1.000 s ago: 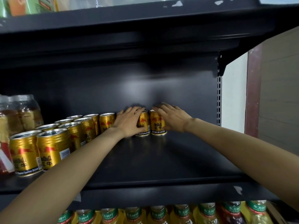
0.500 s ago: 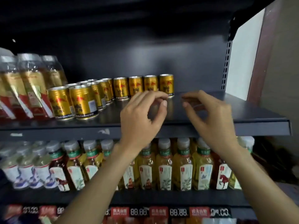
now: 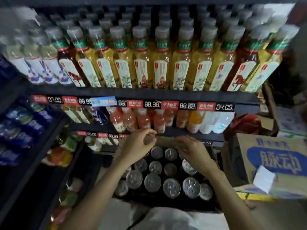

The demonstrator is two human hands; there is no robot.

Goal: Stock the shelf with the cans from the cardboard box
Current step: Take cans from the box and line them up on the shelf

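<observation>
Both hands over the box (image 3: 167,141) of cans (image 3: 152,182), lower centre. Left hand (image 3: 137,146) and right hand (image 3: 193,151) loosely curled, empty. Bottles (image 3: 162,67) fill the shelf (image 3: 142,95) above.

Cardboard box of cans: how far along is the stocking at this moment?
Nothing of the stocked shelf shows in this view. Both hands, left hand and right hand, hover empty above the box. Many cans stand upright inside, tops showing, so much of the job is left.
</observation>
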